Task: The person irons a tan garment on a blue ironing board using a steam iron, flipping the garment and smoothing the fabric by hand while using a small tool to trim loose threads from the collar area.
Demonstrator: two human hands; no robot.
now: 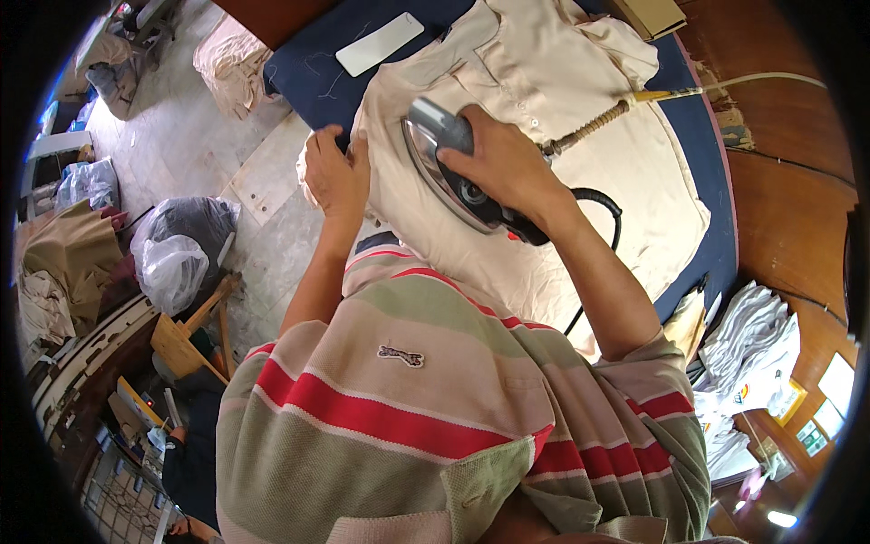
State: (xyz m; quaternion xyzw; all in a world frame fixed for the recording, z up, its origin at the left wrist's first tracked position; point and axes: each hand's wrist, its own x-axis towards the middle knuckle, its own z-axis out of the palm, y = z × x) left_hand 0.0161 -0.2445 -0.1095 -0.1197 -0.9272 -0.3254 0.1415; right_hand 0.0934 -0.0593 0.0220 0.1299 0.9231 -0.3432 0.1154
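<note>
A cream shirt [580,100] lies spread on a dark blue padded ironing table [313,68]. My right hand [498,159] grips the handle of a silver and black iron [444,168] that rests on the shirt near its left edge. My left hand [337,177] lies flat on the shirt's edge just left of the iron, fingers pressing the cloth down. A black cord [607,204] and a spring-wrapped hose [589,131] run from the iron to the right across the shirt.
A white flat pad [379,43] lies on the table's far corner. Folded white garments [752,340] are stacked at the right. On the floor at left sit a plastic bag [172,267], tan cloth piles [63,258] and a wooden stool [186,340].
</note>
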